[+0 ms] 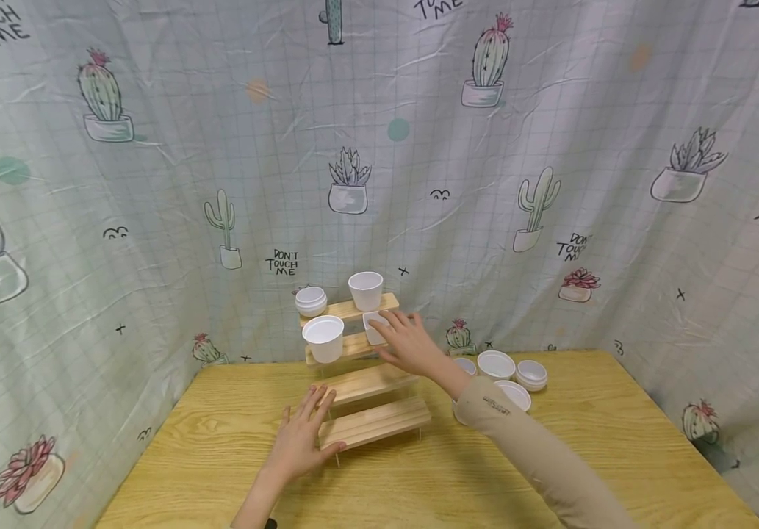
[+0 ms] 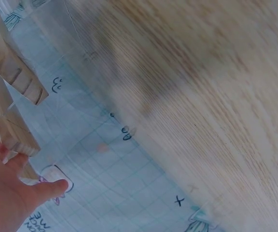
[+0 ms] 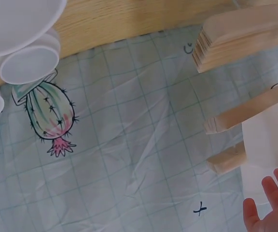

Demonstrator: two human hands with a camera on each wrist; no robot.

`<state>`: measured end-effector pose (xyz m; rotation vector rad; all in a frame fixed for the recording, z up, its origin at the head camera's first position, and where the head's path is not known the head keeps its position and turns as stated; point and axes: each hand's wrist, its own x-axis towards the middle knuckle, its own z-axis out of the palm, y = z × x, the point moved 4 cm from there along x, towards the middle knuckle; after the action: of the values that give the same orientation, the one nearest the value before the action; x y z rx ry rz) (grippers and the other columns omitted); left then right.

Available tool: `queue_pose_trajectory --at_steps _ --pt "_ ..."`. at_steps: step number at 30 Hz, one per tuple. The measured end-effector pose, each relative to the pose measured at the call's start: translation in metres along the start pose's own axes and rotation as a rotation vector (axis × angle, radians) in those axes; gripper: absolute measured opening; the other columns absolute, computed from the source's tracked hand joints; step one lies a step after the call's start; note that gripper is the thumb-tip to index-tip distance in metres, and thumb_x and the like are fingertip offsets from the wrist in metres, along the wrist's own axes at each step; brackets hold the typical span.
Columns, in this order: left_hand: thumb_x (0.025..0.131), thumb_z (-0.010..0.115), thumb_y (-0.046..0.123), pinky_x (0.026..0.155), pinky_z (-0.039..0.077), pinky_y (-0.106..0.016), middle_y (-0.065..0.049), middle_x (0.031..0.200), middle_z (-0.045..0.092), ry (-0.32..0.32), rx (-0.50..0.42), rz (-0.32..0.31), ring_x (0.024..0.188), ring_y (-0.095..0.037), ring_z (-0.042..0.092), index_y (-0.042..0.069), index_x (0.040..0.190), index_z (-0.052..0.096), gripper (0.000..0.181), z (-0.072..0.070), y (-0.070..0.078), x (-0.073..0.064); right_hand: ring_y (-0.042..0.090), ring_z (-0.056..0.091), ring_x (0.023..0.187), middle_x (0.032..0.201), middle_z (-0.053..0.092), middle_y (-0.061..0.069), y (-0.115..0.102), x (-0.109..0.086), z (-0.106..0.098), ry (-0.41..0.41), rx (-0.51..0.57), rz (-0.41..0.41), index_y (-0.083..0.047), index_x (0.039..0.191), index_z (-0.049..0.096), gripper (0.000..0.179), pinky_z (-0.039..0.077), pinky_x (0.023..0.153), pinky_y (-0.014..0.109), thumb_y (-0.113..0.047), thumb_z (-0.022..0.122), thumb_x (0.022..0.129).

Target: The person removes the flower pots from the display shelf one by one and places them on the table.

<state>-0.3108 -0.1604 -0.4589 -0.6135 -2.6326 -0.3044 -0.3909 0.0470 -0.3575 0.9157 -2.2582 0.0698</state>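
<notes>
A wooden stepped stand (image 1: 379, 426) is on the table, with white pots on its upper two steps. My right hand (image 1: 412, 345) reaches over the stand from the right, its loosely extended fingers against a small white pot (image 1: 375, 328) on the second step from the top. In the right wrist view, fingers (image 3: 273, 192) show apart beside that pot (image 3: 269, 135). My left hand (image 1: 300, 437) lies at the stand's left side, fingers spread and touching the ends of the lower steps. The left thumb (image 2: 52, 190) points away from the fingers in the left wrist view.
On the top step are a rounded white pot (image 1: 311, 302) and a tapered white pot (image 1: 366, 292). A wider white pot (image 1: 323, 339) occupies the second step's left end. Several white pots, including a round one (image 1: 531, 375), are grouped right of the stand. A cactus-print curtain (image 1: 392, 88) hangs behind.
</notes>
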Motion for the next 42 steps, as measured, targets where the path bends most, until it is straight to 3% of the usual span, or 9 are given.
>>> queue_pose_trajectory --at_steps 6,14,42 --pt "0.067 0.068 0.055 0.089 0.031 -0.070 -0.009 0.143 0.033 0.025 0.015 0.017 0.130 -0.032 0.031 0.016 0.138 0.034 0.088 -0.001 0.000 0.001 0.027 0.045 0.114 0.129 0.047 0.012 0.000 0.007 0.005 -0.047 0.003 0.029 -0.016 0.128 0.047 0.052 0.039 0.085 0.049 -0.035 0.062 0.082" --pt "0.069 0.065 0.055 0.094 0.027 -0.069 -0.007 0.146 0.029 -0.025 0.000 0.001 0.134 -0.030 0.026 0.017 0.140 0.029 0.088 0.000 0.000 0.002 0.028 0.044 0.114 0.130 0.045 0.013 0.004 0.009 0.013 -0.092 0.005 0.089 -0.019 0.131 0.042 0.052 0.038 0.088 0.052 -0.037 0.057 0.085" --pt "0.070 0.066 0.053 0.092 0.028 -0.070 -0.010 0.144 0.032 -0.018 -0.005 -0.012 0.133 -0.032 0.027 0.016 0.139 0.032 0.086 -0.001 0.001 -0.001 0.031 0.043 0.116 0.133 0.042 0.015 0.002 0.012 0.023 -0.148 0.000 0.128 -0.025 0.132 0.040 0.051 0.039 0.088 0.055 -0.037 0.056 0.086"
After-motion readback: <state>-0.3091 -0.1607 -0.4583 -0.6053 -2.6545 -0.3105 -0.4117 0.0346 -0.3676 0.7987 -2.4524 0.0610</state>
